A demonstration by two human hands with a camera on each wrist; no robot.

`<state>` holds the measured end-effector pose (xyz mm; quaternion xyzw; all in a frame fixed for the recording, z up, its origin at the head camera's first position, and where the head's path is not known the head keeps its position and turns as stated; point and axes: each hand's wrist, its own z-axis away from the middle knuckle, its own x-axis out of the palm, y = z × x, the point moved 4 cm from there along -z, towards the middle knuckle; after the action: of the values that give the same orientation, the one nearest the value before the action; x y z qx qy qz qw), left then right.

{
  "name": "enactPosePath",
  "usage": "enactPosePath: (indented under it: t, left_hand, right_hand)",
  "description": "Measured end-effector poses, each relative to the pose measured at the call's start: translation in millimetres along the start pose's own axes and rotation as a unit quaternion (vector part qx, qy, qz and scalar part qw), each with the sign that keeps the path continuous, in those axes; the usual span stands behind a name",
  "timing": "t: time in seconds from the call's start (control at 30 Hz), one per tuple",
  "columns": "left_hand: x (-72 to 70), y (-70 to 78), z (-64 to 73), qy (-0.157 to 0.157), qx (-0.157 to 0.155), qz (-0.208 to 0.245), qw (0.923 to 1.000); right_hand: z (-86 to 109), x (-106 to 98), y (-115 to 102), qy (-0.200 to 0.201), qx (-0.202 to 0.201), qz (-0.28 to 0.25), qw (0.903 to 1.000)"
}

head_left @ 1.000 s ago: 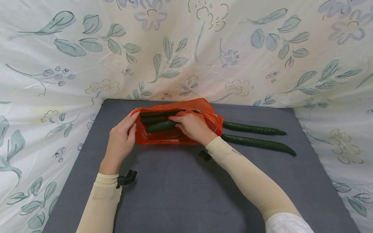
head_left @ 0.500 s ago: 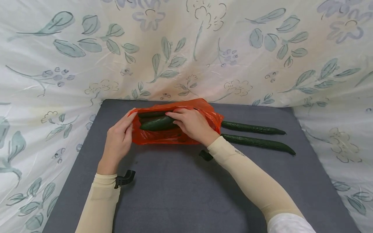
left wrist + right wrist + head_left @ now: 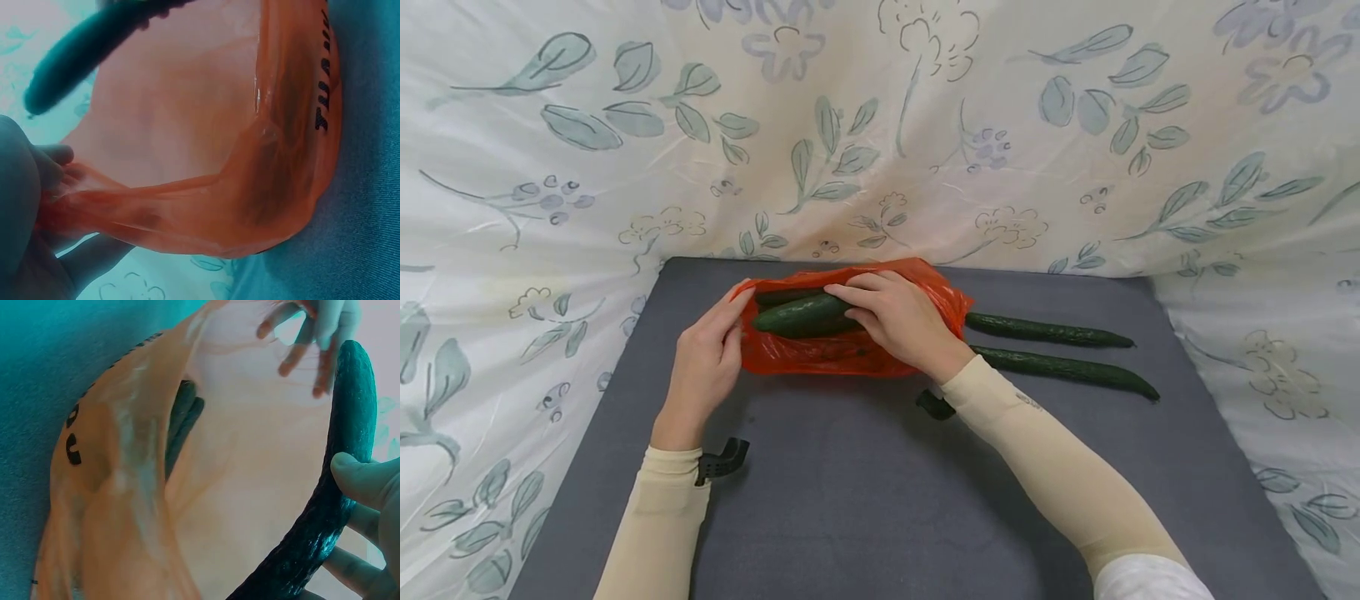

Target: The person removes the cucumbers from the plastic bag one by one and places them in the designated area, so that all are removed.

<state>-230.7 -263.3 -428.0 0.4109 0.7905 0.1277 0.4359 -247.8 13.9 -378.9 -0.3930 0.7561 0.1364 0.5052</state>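
Showing thin, glossy, see-through folds, the red plastic bag [image 3: 767,358] rests on the matte grey tabletop [image 3: 850,483] with its mouth spread; black lettering runs along its side; the held cucumber [image 3: 797,318] is long, dark green and blunt-tipped, with bumpy skin, and slants across the bag's mouth, its tip toward the bag's left end; it runs between the thumb and fingers of the right grip [image 3: 898,321], which is parted about as wide as the cucumber's thickness and pinches it; the left grip [image 3: 703,358] is nearly closed, pinching the rim at the bag's left end; other cucumbers [image 3: 782,296] lie inside the bag; two slender cucumbers [image 3: 1052,329] lie to its right; pale cloth [image 3: 880,125] with leaf and flower prints rises behind the bag.
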Motion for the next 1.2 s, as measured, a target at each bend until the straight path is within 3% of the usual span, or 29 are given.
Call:
enactPosePath:
  t: [0.63,1.2]
  left_hand:
    - [1.6,1.4,-2.1,-0.006,-0.009,0.002,0.9999]
    - [3.7,1.9,-3.3,-0.005,-0.001,0.002,1.0]
  right_hand:
    - [2.8,-32,-24,0.062,-0.041,-0.035,0.9966]
    - [16.1,-63,-49,0.113,-0.052,-0.106,0.9865]
